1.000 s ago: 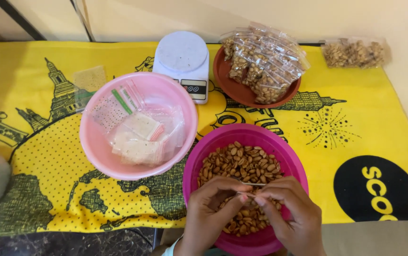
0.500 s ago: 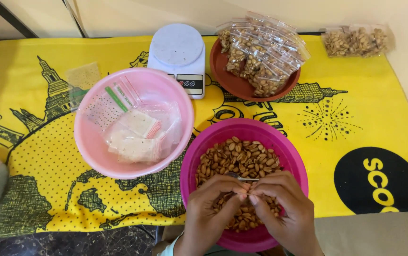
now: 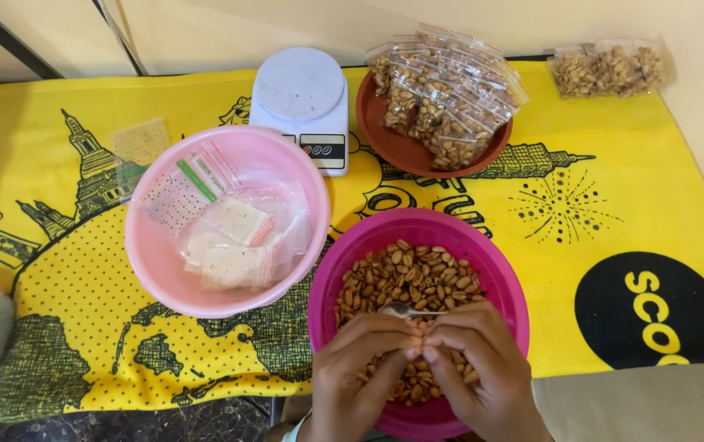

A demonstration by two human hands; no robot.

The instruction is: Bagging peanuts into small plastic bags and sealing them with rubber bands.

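My left hand and my right hand hover over the near side of a magenta bowl full of roasted peanuts. The fingertips of both hands are pinched together and touch each other at one spot above the nuts. What they pinch is too small to make out. A metal spoon lies on the peanuts just beyond my fingertips. To the left stands a pink bowl holding small empty clear zip bags.
A white kitchen scale stands at the back. Beside it is a brown plate piled with filled peanut bags. More filled bags lie at the far right. A yellow printed cloth covers the table. A wall runs along the right.
Both hands stay over the magenta bowl with fingertips together; they have shifted slightly. The view has drifted a little.
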